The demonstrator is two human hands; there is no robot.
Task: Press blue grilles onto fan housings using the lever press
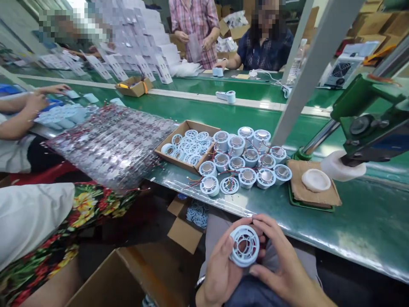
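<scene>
Both of my hands meet over my lap, just off the bench's front edge, around a light-blue spoked plastic ring. My left hand is closed on the ring's left side, thumb on the front and fingers behind. On the opposite side my right hand curves round it, fingertips at the upper edge and thumb near the lower right. On the bench ahead stand several light-blue round housings with silver discs and thin wires. One open spoked ring lies at the front of that group.
A cardboard tray of blue rings stands left of the housings. To the right is a green press with a white round pad. Bubble wrap with wired parts lies left. Co-workers sit left and opposite. Open boxes stand below.
</scene>
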